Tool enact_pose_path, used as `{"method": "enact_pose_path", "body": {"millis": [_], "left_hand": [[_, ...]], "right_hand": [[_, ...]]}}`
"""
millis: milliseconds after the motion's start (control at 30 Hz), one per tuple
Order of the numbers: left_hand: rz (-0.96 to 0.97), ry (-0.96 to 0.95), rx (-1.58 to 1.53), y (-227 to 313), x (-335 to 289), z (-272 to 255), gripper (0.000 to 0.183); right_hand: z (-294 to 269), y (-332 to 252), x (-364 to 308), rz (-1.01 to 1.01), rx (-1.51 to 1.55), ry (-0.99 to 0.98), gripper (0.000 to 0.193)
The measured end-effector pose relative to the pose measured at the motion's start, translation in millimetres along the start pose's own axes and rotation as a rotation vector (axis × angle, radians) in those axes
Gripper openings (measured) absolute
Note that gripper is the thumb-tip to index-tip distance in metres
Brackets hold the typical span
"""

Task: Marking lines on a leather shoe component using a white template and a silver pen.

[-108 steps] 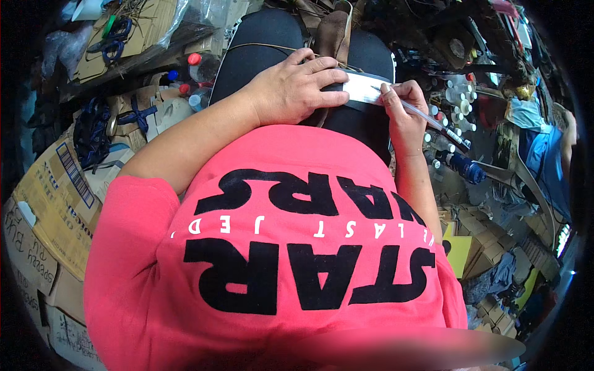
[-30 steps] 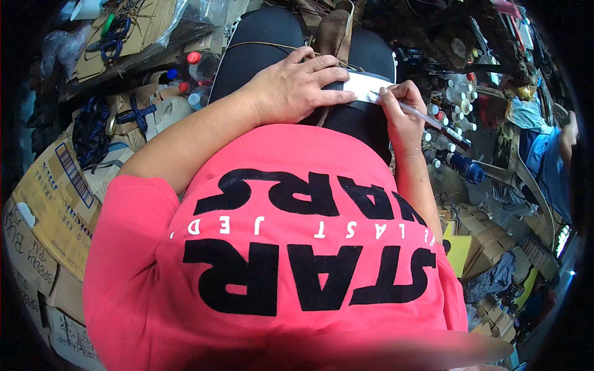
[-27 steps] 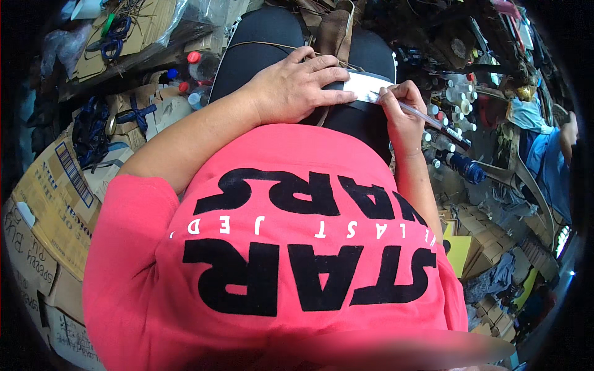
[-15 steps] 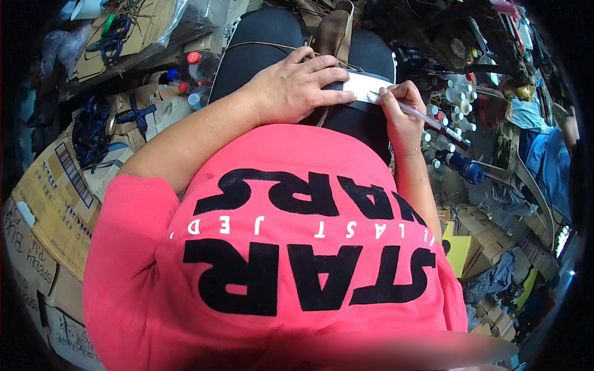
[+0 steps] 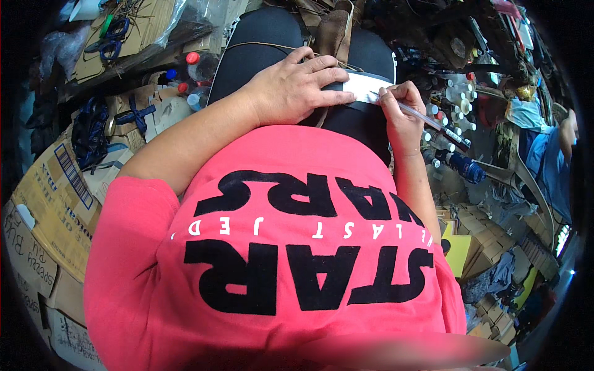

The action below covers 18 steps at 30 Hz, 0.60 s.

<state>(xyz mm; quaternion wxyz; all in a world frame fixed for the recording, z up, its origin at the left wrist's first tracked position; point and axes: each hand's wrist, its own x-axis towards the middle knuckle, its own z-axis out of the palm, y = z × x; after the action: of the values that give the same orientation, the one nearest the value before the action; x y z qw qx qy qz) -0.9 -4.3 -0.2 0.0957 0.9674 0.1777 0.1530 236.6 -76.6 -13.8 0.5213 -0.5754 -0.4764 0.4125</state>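
Observation:
Across my lap lies a white strip (image 5: 366, 86), seemingly a ruler or a piece of paper, set over a dark piece of material. My left hand (image 5: 303, 85) rests on it from the left, fingers spread, fingertips touching the strip's left end. In my right hand (image 5: 403, 110) a clear-barrelled pen (image 5: 437, 123) is pinched between thumb and fingers. Its tip meets the strip's right part, partly hidden by my fingers. A thin brown cord (image 5: 263, 44) runs over my left thigh toward a brown leather-like piece (image 5: 334, 34) between my knees.
Several small bottles with white caps (image 5: 458, 99) stand at the right, near a dark blue bottle (image 5: 465, 167). Scissors (image 5: 113, 46) lie on cardboard at the far left. Red-capped bottles (image 5: 193, 58) are beside my left knee. Another person's arm (image 5: 567, 136) shows at the right edge.
My hands, the pen and the strip stay almost in place. The other person's arm at the right edge has shifted slightly.

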Motion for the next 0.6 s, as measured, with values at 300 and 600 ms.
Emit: {"method": "enact_pose_path", "body": {"millis": [300, 600], "left_hand": [[-0.004, 0.000, 0.005, 0.6, -0.1, -0.3, 0.063], [-0.003, -0.012, 0.009, 0.4, 0.2, -1.6, 0.063]], "right_hand": [[-0.5, 1.0, 0.0, -0.006, 0.000, -0.010, 0.020], [2.3, -3.8, -0.2, 0.012, -0.044, -0.005, 0.021]]}}
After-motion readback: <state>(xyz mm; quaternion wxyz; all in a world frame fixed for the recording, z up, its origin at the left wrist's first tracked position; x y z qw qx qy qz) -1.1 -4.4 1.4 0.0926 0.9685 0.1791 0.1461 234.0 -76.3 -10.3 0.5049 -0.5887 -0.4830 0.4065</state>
